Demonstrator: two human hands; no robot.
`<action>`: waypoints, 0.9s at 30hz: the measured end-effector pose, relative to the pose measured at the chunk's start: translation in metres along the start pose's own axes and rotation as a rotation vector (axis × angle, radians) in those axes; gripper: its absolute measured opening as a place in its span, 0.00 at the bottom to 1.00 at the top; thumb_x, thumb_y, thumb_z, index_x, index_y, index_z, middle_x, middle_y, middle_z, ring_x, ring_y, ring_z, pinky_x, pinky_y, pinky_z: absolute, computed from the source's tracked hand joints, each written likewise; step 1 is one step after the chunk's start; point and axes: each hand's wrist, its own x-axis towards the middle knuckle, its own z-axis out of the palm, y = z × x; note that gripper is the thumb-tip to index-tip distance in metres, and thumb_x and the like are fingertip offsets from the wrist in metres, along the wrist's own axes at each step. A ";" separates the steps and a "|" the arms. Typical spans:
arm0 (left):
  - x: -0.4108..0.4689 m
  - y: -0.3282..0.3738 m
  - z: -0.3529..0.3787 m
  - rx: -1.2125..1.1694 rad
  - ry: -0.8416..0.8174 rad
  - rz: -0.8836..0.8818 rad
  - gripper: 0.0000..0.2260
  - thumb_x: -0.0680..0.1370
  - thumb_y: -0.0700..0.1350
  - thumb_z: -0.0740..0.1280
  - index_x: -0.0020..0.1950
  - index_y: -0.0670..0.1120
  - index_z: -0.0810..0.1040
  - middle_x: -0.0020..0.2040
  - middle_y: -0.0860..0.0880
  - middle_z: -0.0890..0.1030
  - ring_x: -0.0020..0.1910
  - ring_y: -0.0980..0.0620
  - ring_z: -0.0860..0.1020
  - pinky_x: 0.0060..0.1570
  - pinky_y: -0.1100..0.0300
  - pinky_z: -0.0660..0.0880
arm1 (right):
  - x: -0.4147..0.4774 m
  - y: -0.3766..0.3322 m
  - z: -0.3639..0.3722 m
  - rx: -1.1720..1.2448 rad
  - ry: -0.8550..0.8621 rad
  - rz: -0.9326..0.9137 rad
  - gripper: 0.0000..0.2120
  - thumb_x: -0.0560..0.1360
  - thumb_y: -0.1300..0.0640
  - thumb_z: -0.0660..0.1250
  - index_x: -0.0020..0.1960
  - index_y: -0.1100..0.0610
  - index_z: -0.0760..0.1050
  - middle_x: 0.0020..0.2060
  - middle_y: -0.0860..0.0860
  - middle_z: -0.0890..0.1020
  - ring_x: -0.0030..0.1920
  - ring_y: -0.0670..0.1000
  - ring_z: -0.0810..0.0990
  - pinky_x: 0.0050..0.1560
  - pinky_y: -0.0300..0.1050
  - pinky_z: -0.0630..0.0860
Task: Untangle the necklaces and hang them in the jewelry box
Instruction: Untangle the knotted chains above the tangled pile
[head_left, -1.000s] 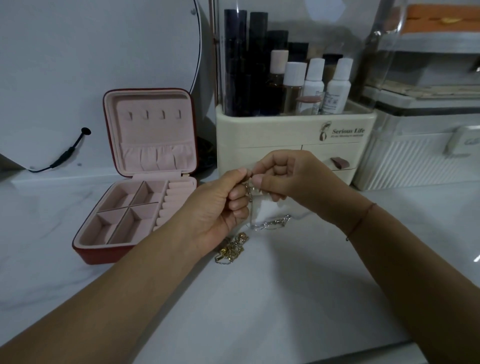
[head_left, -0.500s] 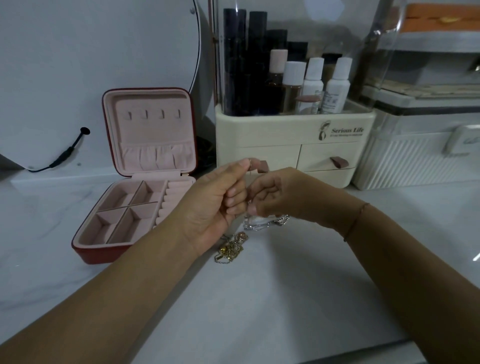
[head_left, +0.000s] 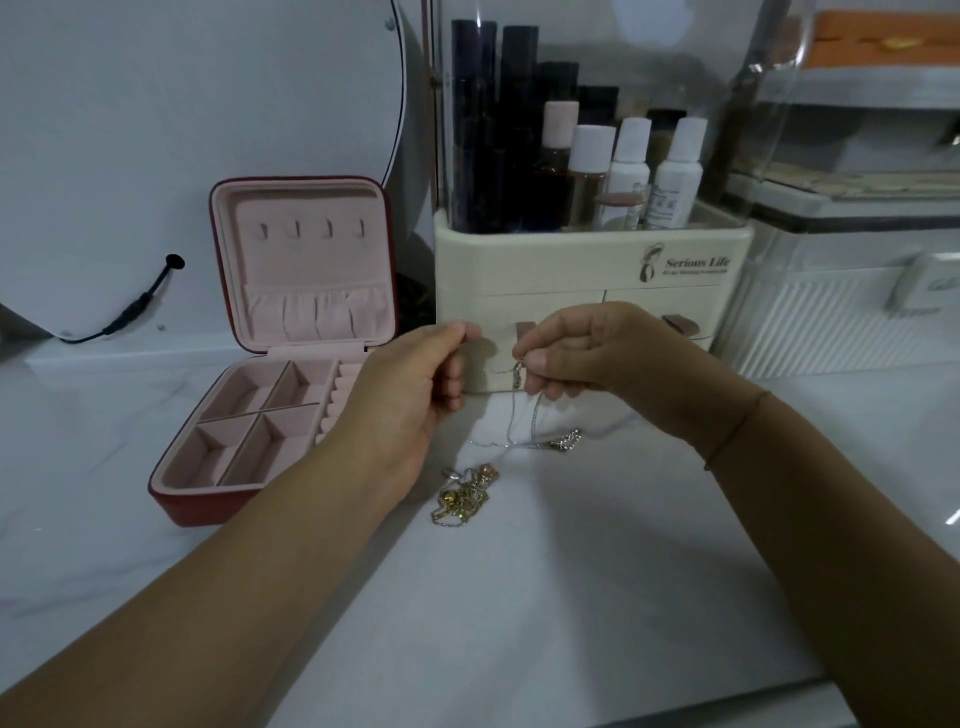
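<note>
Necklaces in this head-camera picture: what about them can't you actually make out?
- Silver chain: its top is hidden by the curled fingers of the right hand, head view.
- Left hand: whether its pinched fingertips hold the chain's end; the strand is too fine, head view.
- Gold pile: how many necklaces; too small and tangled, head view.
</note>
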 end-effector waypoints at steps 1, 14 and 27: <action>-0.001 -0.001 0.002 0.055 -0.001 0.020 0.09 0.79 0.42 0.62 0.43 0.46 0.81 0.30 0.52 0.73 0.30 0.56 0.70 0.33 0.64 0.69 | 0.000 0.000 0.000 0.020 0.022 -0.009 0.04 0.73 0.65 0.70 0.47 0.60 0.80 0.37 0.56 0.85 0.36 0.50 0.79 0.41 0.41 0.75; -0.014 -0.005 0.011 0.213 -0.186 0.027 0.07 0.77 0.45 0.67 0.49 0.45 0.83 0.44 0.48 0.85 0.46 0.55 0.79 0.56 0.56 0.71 | -0.002 -0.005 -0.003 0.165 -0.016 -0.025 0.08 0.78 0.63 0.62 0.51 0.59 0.80 0.36 0.52 0.80 0.37 0.47 0.74 0.40 0.37 0.72; -0.014 -0.007 0.013 0.197 -0.210 0.043 0.05 0.73 0.38 0.70 0.48 0.40 0.81 0.39 0.47 0.84 0.37 0.57 0.81 0.43 0.67 0.75 | -0.001 -0.006 -0.005 0.316 0.020 -0.036 0.06 0.76 0.62 0.63 0.48 0.59 0.78 0.34 0.50 0.80 0.34 0.44 0.77 0.36 0.34 0.75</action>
